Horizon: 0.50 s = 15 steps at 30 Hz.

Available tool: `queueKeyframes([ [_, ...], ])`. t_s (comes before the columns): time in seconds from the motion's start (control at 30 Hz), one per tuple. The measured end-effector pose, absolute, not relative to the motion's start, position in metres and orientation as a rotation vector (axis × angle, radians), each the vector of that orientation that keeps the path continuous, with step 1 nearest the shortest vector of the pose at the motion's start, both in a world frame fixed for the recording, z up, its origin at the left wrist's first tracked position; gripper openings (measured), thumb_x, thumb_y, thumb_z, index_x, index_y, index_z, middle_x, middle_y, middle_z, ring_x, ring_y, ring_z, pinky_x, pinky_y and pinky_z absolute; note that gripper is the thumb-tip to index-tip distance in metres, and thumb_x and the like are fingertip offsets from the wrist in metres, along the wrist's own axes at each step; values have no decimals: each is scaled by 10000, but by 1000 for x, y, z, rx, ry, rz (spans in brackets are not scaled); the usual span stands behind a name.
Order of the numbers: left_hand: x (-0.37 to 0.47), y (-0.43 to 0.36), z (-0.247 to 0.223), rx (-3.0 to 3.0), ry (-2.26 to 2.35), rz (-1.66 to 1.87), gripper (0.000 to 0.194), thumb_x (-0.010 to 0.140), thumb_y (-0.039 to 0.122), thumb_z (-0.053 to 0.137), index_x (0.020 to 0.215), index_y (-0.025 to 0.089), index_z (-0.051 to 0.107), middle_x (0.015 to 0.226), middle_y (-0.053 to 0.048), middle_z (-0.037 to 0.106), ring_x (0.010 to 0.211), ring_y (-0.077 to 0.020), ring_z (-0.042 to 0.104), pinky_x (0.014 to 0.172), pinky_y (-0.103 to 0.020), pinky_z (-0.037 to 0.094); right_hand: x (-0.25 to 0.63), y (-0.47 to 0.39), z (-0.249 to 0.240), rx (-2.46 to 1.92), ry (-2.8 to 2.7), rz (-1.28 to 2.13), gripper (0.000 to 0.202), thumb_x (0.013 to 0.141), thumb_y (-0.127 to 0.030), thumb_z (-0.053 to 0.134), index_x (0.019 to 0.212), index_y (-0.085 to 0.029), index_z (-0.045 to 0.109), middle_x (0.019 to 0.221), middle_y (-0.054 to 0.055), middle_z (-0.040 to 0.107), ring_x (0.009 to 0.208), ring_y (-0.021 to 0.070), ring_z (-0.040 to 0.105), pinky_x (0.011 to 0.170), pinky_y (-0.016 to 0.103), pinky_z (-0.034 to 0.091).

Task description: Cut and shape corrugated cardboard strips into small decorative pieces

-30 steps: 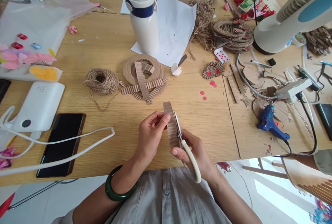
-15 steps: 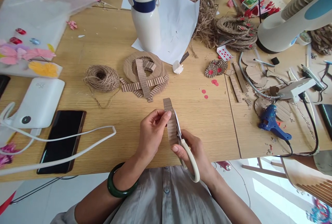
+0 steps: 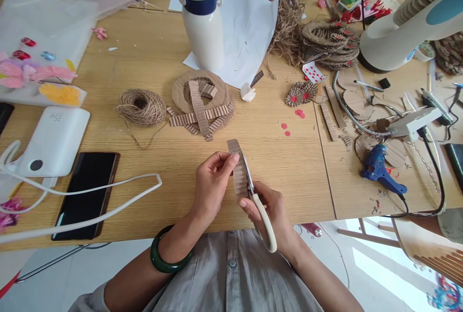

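Pinched between the thumb and fingers of my left hand (image 3: pixel 216 177) is a strip of corrugated cardboard (image 3: pixel 239 177), held nearly upright above the table's front edge. My right hand (image 3: pixel 271 210) is closed round the cream handles of a pair of scissors (image 3: pixel 265 220). The blades lie along the strip's right edge and point away from me. Whether they bite into the cardboard I cannot tell. Beyond my hands, several cut corrugated strips (image 3: pixel 198 104) rest on cardboard rings (image 3: pixel 181 92). A coil of jute twine (image 3: pixel 142 108) sits left of them.
A white bottle (image 3: pixel 204 27) stands on a paper sheet (image 3: pixel 246 22) behind the rings. To the left lie a phone (image 3: pixel 88 191), a power bank (image 3: pixel 54 143) and a looping white cable (image 3: pixel 119 210). At right are a blue glue gun (image 3: pixel 378 169), cardboard scraps and a white fan (image 3: pixel 383 42).
The scissor blades have closed somewhat along the strip's right edge, and the strip's top has shifted slightly. Both hands stay in nearly the same place.
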<state>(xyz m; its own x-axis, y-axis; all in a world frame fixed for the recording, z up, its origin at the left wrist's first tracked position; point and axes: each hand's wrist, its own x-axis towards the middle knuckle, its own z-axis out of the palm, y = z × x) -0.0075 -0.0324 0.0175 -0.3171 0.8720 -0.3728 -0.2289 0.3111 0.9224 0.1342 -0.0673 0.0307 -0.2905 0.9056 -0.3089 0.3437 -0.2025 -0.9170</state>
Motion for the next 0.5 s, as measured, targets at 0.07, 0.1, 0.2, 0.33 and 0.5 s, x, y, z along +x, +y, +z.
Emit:
queueKeyframes([
  [0.07,-7,-32,18,605,1469,1257,258,760,393,757,693,179,629,663,29,592,646,-113,523,622,-218,429,134,-68,31,-1487,-1574,1523,411,828,-574,672,760,-188,550,602,-42,418,537,108,372,484,242,292],
  [0.1,-7,-32,19,594,1464,1253,259,759,393,756,691,179,627,665,29,589,649,-114,522,625,-219,430,134,-68,30,-1493,-1571,1530,409,827,-574,673,766,-188,553,602,-40,424,537,111,384,485,242,301],
  [0.2,-7,-33,21,576,1452,1239,262,759,401,750,686,183,624,668,27,587,649,-118,522,626,-227,430,134,-69,29,-1482,-1552,1554,418,822,-589,670,767,-195,542,605,-37,434,539,118,405,492,245,319],
  [0.33,-6,-34,23,623,1484,1217,270,755,405,747,662,187,619,638,35,574,621,-113,504,601,-224,411,135,-68,29,-1428,-1560,1556,441,813,-611,670,760,-197,527,624,-36,448,563,116,378,507,251,297],
  [0.5,-6,-36,24,673,1506,1200,257,768,400,737,681,184,629,649,30,593,629,-117,515,599,-225,405,136,-65,31,-1426,-1597,1526,424,816,-594,679,805,-189,554,636,-41,453,575,115,354,525,259,276],
])
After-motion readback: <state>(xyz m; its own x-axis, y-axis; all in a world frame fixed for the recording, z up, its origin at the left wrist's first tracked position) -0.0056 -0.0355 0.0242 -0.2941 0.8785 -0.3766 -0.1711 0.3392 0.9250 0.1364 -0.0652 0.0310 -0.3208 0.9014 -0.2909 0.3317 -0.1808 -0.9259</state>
